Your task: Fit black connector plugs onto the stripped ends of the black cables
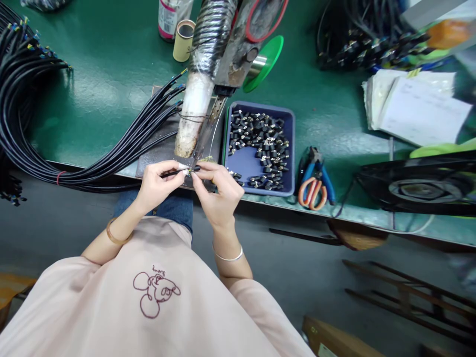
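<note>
My left hand [158, 184] pinches a black cable [169, 173] close to its stripped end. Facing it, my right hand [220, 191] is closed on a small black connector [196, 169]. Cable end and connector meet between my fingertips; whether they are joined I cannot tell. Just above stands the soldering iron [208, 130], its tip coming down to the connector. Beside it hangs the wrapped end of a ribbed hose [189, 119]. A blue-grey tray [241, 166] of small black connectors [260, 134] sits right of my right hand. A bundle of black cables [122, 148] reaches in from the left.
A green solder spool [273, 62] is behind the iron. Scissors [313, 192] and blue-handled pliers [326, 181] lie right of the tray. Farther right are papers [420, 106] and a black fan [420, 188]. A cardboard tube [183, 42] and a bottle [168, 20] stand at the back.
</note>
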A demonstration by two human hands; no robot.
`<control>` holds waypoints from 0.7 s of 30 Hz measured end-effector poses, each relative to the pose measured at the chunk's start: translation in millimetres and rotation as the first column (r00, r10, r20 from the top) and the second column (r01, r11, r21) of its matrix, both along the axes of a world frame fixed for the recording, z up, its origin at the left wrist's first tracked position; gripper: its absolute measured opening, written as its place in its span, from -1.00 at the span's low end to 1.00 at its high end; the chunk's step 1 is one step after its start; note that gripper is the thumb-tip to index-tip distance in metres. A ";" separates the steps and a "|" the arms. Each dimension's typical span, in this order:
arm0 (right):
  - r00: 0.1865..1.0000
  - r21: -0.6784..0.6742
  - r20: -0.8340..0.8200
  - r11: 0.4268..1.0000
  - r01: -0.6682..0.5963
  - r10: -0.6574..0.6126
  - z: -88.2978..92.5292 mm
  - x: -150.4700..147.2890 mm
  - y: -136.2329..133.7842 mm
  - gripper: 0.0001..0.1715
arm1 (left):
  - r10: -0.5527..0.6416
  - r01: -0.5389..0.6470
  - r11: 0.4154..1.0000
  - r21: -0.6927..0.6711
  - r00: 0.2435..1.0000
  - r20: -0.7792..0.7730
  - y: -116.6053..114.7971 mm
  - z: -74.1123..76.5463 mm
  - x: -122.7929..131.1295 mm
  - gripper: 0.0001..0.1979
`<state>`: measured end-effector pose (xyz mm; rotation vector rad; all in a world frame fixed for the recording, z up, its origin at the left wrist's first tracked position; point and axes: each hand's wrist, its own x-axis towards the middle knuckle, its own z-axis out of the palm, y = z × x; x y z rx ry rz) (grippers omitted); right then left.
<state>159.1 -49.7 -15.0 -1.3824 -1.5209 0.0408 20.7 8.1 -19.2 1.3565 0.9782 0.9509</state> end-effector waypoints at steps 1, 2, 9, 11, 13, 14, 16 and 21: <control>1.000 0.001 0.000 1.000 0.001 -0.001 0.1 -0.3 0.1 -0.86 | 0.000 0.000 1.000 -0.002 1.000 -0.001 0.0 0.2 0.0 -0.85; 1.000 0.001 -0.004 1.000 0.002 -0.002 0.2 -0.6 0.0 -0.86 | -0.001 0.001 1.000 -0.002 1.000 -0.002 0.0 0.4 0.1 -0.85; 1.000 -0.029 -0.016 1.000 -0.008 0.007 -0.2 -0.5 -4.2 -0.85 | -0.032 0.032 0.999 -0.032 0.999 -0.026 -0.5 -0.1 -1.8 -0.86; 1.000 -0.050 -0.004 0.999 -0.015 0.015 -0.9 1.2 -5.5 -0.85 | -0.075 0.075 0.997 -0.019 0.996 -0.056 -1.1 -0.2 -2.9 -0.89; 1.000 -0.067 -0.003 0.998 -0.019 0.019 -1.4 2.7 -6.8 -0.85 | -0.109 0.110 0.994 0.004 0.989 -0.096 -2.0 0.6 -3.7 -0.90; 1.000 -0.069 -0.006 0.997 -0.020 0.019 -1.5 3.3 -7.3 -0.85 | -0.118 0.120 0.993 0.014 0.987 -0.111 -2.4 1.2 -3.8 -0.90; 1.000 -0.064 -0.018 0.998 -0.020 0.019 -1.3 3.8 -8.0 -0.84 | -0.124 0.128 0.992 0.023 0.984 -0.125 -3.4 2.5 -3.9 -0.90; 0.999 -0.060 -0.043 0.998 -0.020 0.018 -0.5 3.3 -8.3 -0.86 | -0.141 0.147 0.989 0.034 0.981 -0.135 -4.7 2.9 -4.5 -0.88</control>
